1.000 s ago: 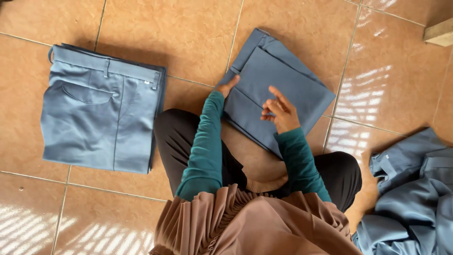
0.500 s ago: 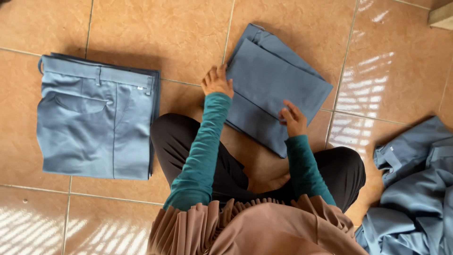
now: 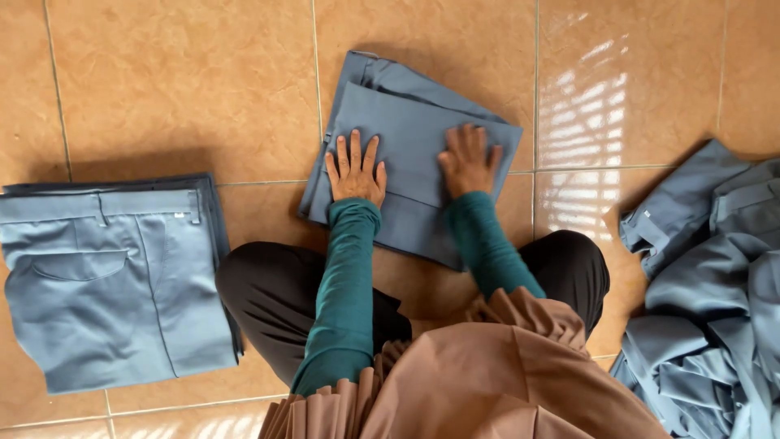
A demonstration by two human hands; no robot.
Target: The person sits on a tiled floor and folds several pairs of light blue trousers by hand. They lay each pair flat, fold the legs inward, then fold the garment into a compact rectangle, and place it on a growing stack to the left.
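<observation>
Tiled floor (image 3: 187, 89) underfoot: both hands flat, fingers spread, no grip, left hand (image 3: 355, 172) and right hand (image 3: 469, 161) pressing folded blue trousers (image 3: 406, 122) directly beneath. Finished stack (image 3: 106, 276) lies beyond the left hand, loose pile (image 3: 715, 284) beyond the right.

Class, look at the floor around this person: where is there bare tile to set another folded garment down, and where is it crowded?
Bare tile lies beyond the folded stack, left of the folded trousers that the left hand and right hand press flat. More bare tile runs between those trousers and the loose heap. It is crowded at the knees and at the right edge.
</observation>
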